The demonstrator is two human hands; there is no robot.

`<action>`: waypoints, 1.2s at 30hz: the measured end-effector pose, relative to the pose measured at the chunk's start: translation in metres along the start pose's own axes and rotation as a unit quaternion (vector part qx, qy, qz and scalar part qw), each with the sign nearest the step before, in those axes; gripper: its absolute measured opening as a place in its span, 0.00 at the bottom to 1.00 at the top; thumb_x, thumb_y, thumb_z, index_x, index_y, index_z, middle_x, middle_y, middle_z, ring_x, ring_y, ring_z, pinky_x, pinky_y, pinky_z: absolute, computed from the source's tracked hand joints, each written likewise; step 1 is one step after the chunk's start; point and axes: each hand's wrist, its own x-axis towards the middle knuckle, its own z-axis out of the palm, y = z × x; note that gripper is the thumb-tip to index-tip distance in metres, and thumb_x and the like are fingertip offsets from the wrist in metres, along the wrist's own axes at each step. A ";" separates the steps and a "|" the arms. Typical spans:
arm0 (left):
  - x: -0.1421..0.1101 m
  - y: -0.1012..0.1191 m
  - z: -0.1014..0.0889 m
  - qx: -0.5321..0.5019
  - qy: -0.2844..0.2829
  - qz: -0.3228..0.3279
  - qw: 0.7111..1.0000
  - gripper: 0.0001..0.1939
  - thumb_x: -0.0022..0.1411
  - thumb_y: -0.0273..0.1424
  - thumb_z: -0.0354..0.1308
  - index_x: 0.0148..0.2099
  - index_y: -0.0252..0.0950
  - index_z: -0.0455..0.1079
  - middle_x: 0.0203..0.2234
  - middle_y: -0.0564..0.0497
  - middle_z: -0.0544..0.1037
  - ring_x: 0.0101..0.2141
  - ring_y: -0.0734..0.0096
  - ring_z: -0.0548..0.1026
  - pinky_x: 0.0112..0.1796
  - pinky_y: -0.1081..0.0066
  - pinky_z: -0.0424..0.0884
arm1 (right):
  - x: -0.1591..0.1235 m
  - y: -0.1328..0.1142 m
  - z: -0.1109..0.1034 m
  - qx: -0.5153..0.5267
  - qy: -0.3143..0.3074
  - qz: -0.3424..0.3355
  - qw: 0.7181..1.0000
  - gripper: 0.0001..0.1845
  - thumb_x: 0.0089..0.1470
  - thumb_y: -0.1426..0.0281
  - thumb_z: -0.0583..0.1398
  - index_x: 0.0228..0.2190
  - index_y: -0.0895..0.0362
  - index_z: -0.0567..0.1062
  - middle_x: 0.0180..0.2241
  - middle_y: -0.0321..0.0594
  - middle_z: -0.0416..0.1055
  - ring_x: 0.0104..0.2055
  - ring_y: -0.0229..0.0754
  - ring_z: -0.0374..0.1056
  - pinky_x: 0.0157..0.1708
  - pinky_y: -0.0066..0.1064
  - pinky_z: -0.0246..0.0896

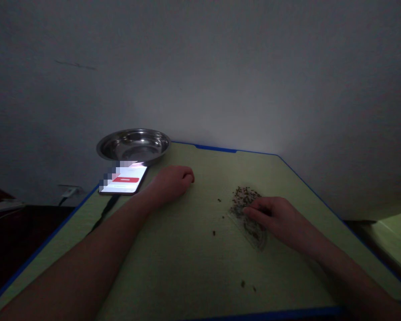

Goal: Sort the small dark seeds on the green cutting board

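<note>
My left hand point(175, 180) rests on the table with its fingers curled into a loose fist, close to the phone. My right hand point(270, 214) is over a clear plastic bag point(258, 238), its thumb and forefinger pinched together. Small dark grains point(244, 194) lie in a heap at the far end of the bag, right beside those fingertips. Whatever the pinch holds is too small or too dark to make out. A few stray grains point(214, 233) are scattered on the tabletop to the left of the bag and nearer to me.
A shiny metal basin point(133, 156) stands at the back left of the pale green table point(187, 267), which has a blue edge. In front of it lies a lit phone point(128, 180), with a dark cable point(107, 209) running from it. A grey wall point(220, 80) rises behind.
</note>
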 end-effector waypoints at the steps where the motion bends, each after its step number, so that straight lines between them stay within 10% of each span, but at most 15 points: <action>1: 0.000 0.000 0.000 -0.003 -0.003 -0.001 1.000 0.18 0.58 0.32 0.43 0.38 0.37 0.75 0.23 0.49 0.77 0.25 0.69 0.71 0.29 0.70 0.63 | 0.001 0.000 0.001 -0.001 -0.001 -0.001 1.000 0.21 0.55 0.59 0.54 0.16 0.54 0.62 0.15 0.31 0.56 0.19 0.35 0.53 0.20 0.30 0.46; 36: 0.001 -0.004 0.003 -0.004 0.008 0.022 1.000 0.19 0.58 0.33 0.43 0.37 0.36 0.75 0.33 0.46 0.79 0.32 0.64 0.74 0.32 0.68 0.64 | 0.100 -0.023 -0.001 -0.064 -0.056 -0.095 0.992 0.15 0.55 0.64 0.57 0.21 0.58 0.73 0.18 0.36 0.68 0.22 0.36 0.60 0.24 0.29 0.51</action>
